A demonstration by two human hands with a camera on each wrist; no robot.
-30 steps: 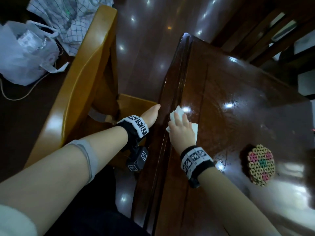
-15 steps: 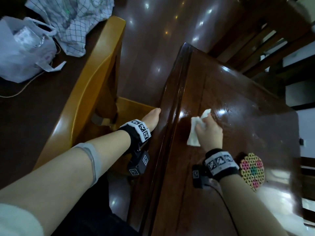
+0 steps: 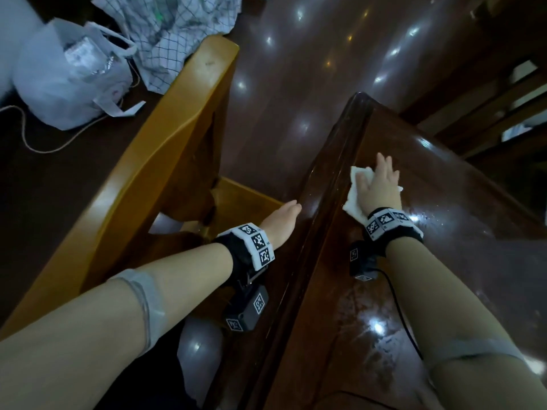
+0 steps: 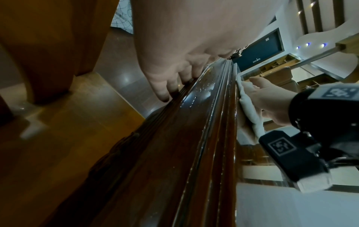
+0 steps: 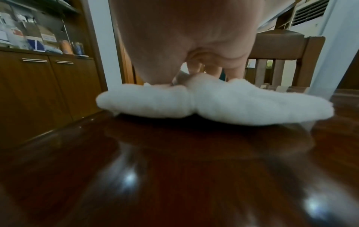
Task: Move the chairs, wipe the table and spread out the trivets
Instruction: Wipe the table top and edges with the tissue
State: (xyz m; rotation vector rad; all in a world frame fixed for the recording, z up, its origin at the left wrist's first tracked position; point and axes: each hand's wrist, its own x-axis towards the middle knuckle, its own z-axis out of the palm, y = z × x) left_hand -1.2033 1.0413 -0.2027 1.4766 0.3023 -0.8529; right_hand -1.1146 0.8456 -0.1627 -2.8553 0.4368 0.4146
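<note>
Tabletop (image 3: 444, 261): cloth (image 3: 352, 199) under right hand (image 3: 380, 187).

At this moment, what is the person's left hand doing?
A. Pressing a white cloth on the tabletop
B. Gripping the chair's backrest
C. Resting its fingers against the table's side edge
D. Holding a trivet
C: the left hand lies with straight fingers against the moulded edge of the table, while the right hand presses the white cloth on the tabletop.

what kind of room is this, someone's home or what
Most likely a home dining room: a glossy dark wooden table with a wooden chair beside it, and a cabinet with cluttered shelves along the wall.
</note>
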